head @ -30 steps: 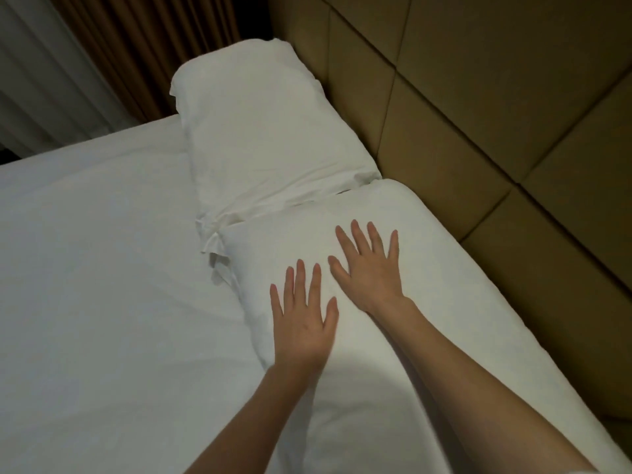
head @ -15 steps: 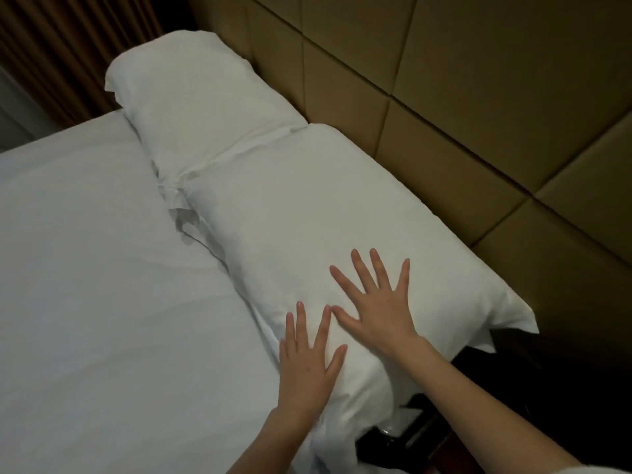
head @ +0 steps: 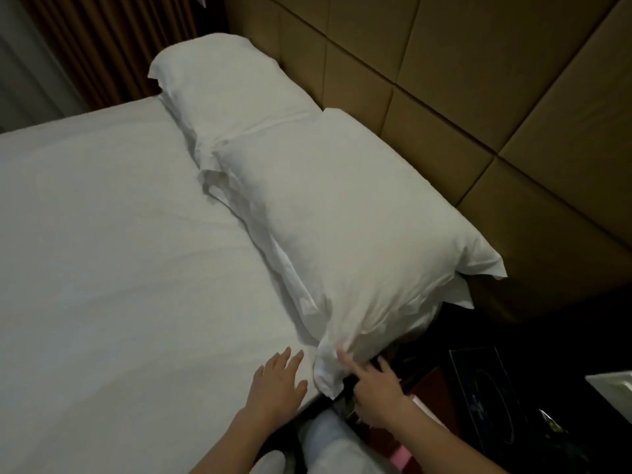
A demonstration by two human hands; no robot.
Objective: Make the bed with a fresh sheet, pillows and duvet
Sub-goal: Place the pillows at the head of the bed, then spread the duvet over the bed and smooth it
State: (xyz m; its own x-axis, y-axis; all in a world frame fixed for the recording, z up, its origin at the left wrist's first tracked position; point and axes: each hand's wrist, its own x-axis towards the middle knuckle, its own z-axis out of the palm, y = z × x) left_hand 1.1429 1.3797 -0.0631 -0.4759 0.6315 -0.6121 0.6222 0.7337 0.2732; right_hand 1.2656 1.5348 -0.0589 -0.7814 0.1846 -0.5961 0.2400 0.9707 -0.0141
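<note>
Two white pillows lie end to end along the head of the bed. The near pillow (head: 342,217) overhangs the bed's side edge, and the far pillow (head: 225,87) is beyond it. A smooth white sheet (head: 102,251) covers the mattress. My left hand (head: 277,381) lies flat with straight fingers on the sheet near the bed's edge, just left of the near pillow's corner. My right hand (head: 372,388) touches that bunched lower corner with its index finger stretched out along the fabric. No duvet is in view.
A tan padded headboard (head: 478,80) runs behind the pillows. A dark nightstand (head: 485,398) with a black panel and a white object stands to the right of the bed. Brown curtains (head: 102,46) hang at the far left. My legs in white trousers (head: 328,446) are against the bed's side.
Both hands have slid off the top of the near pillow toward me. The left now rests on the sheet and the right is at the pillow's near corner. The view has pulled back.
</note>
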